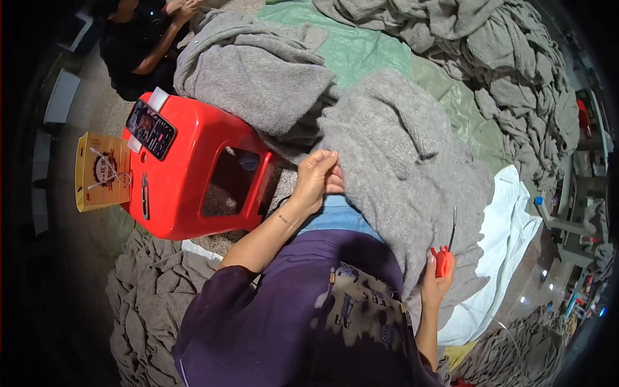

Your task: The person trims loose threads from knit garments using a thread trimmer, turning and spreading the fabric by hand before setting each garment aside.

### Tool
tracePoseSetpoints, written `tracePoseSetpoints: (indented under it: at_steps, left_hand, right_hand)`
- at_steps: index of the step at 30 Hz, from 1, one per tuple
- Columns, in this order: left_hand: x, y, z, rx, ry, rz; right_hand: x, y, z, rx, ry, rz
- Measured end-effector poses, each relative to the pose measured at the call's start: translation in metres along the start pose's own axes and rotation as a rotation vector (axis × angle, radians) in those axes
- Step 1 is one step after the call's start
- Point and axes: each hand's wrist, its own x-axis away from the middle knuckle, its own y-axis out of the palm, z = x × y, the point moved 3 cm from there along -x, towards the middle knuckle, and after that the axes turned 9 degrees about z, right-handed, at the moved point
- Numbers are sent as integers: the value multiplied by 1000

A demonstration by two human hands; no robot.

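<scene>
A grey knitted garment [393, 138] lies spread across my lap, with its fuzzy surface folded in places. My left hand [320, 179] is closed in a pinch at the garment's left edge, above my blue trousers. Whatever its fingertips hold is too small to make out. On the right, my right hand [437, 278] is wrapped around a red-handled tool [442, 261] whose thin, dark metal shaft points upward over the knit. The shaft's tip is too fine to tell its shape.
At my left stands a red plastic stool [187, 168] bearing a propped phone [151, 129] and small thread snips [145, 197]. A yellow paper bag [103, 171] hangs beside it. Grey knits [509, 58] pile up on green sheeting [361, 51]. Another person [138, 45] sits at the far left.
</scene>
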Motion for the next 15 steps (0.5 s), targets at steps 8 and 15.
tracePoseSetpoints:
  at_steps: [8,15]
  left_hand:
    - [22,17,-53,-699,294,-550]
    - [36,27,18,-393,311,-581]
  right_hand:
    - [39,-11,11,260,-312,-140]
    - [-13,-58,17,198,-169,-192]
